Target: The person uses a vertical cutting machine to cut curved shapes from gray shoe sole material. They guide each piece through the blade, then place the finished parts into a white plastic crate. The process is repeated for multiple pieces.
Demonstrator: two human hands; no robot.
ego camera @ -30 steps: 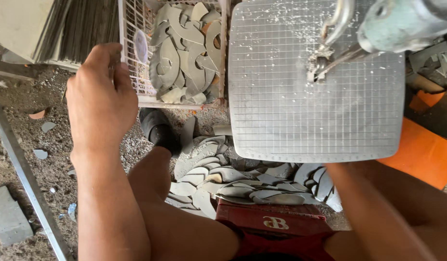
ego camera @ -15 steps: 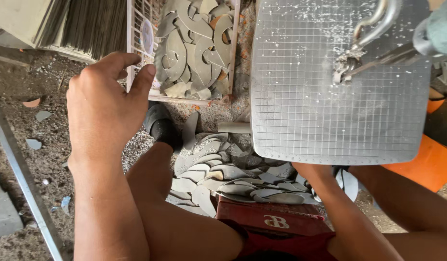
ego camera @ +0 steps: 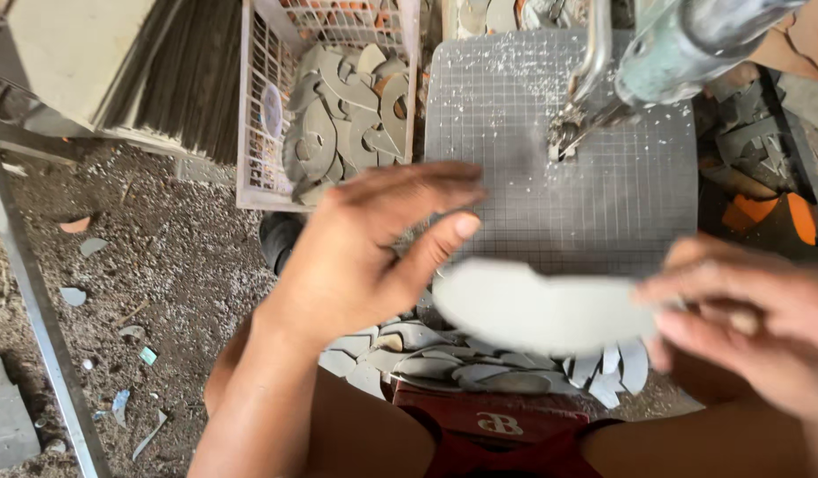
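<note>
Blurred pale grey flat piece [ego camera: 537, 305], rounded, roughly level, just before the gridded plate [ego camera: 603, 204]

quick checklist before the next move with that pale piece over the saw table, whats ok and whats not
1. Pale flat piece held: ok, right hand grips its right end.
2. Left hand on the piece: cannot tell, motion blur; thumb close to its left edge.
3. Gridded saw table bare under the piece: ok, only pale dust.
4. Both hands apart from the blade: ok.
5. Wire basket within reach: ok, beside the table, holding cut shapes.
</note>
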